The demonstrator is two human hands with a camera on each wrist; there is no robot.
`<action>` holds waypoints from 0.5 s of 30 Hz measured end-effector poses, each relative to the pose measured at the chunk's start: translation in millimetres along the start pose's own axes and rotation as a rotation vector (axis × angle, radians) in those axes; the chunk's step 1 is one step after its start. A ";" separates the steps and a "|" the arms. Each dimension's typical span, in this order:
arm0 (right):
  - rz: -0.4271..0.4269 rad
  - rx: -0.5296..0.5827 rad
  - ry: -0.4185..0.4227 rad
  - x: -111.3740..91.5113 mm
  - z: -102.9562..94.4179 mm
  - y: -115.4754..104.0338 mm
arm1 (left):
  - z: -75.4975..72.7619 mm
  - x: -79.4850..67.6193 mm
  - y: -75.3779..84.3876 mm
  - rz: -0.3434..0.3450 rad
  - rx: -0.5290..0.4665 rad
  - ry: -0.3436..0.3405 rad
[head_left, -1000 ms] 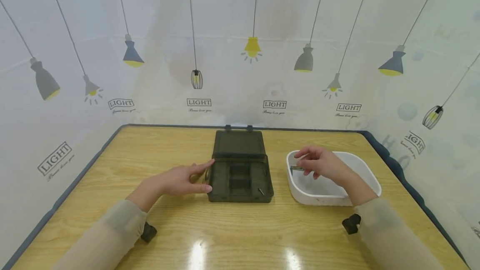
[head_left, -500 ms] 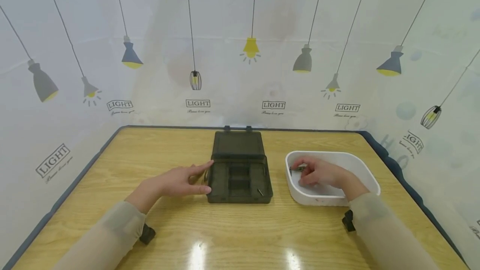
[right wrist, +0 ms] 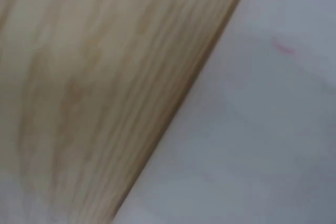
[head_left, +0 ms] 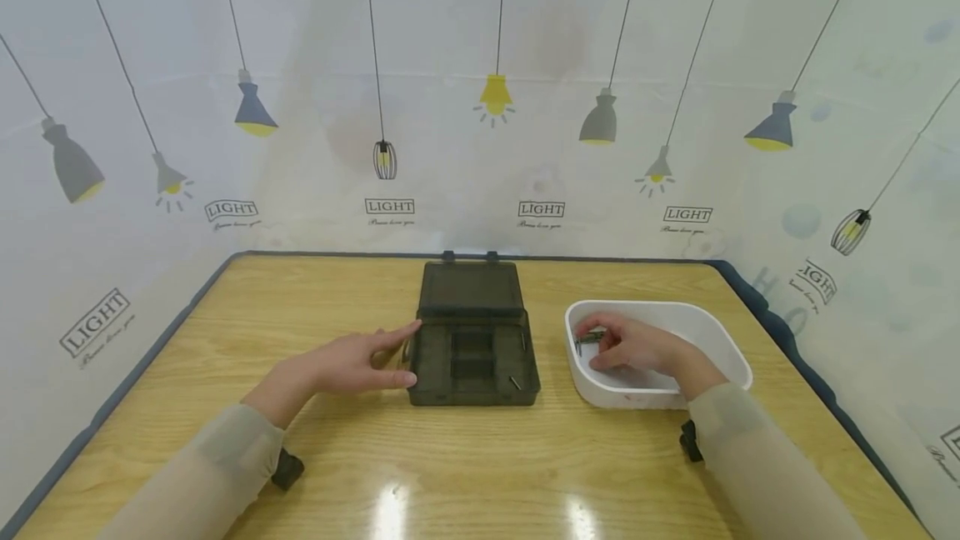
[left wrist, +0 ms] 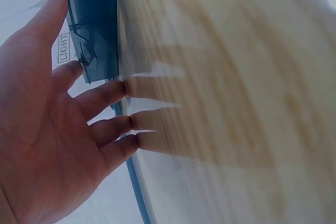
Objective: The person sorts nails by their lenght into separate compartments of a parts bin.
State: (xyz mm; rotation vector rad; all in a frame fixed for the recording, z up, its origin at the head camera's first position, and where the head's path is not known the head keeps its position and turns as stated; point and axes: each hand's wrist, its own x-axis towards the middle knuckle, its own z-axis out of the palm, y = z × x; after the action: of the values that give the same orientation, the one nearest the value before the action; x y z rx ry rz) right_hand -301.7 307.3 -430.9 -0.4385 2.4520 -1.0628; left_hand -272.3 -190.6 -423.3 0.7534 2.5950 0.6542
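Note:
A dark translucent plastic box (head_left: 431,365) lies with its lid (head_left: 470,286) folded back. My left hand (head_left: 348,365) touches its left side, thumb at the near corner and index finger farther back, both fairly straight. The left wrist view shows the other fingertips (left wrist: 123,87) down at the tabletop. One slim metal piece (head_left: 514,382) lies in the box's right compartment, and another metal piece (head_left: 523,342) is farther back there. My right hand (head_left: 637,346) reaches into a white tray (head_left: 637,398), bent fingers at several small metal pieces (head_left: 590,337). Whether it pinches one, I cannot tell.
The wooden table (head_left: 450,465) meets a printed curtain (head_left: 465,148) at the back. In the right wrist view the tray's outer wall (right wrist: 252,129) fills the right side, hiding the right fingers. The lid reaches near the table's back edge.
My right hand has lowered into the tray, its fingers moving down to the metal pieces. My left hand keeps its place at the box. The head view has shifted slightly.

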 end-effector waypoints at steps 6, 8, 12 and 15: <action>0.000 0.013 0.005 -1.7 1.7 -0.2 | 1.0 0.4 -3.2 -0.001 0.001 -0.001; 0.002 0.011 0.008 -2.0 2.3 -1.6 | 0.9 0.8 -3.8 0.004 0.003 0.003; -0.002 -0.002 0.016 -2.0 2.9 -3.2 | 0.5 1.4 -3.8 0.004 0.004 0.005; 0.008 -0.001 0.021 -2.5 3.0 -3.7 | 0.0 0.8 -3.2 -0.001 0.003 0.001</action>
State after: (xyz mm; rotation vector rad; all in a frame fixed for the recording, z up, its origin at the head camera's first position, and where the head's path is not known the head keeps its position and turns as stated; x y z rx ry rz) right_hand -297.7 304.1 -429.3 -0.4198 2.4709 -1.0690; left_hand -274.2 -192.5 -425.2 0.7532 2.5975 0.6513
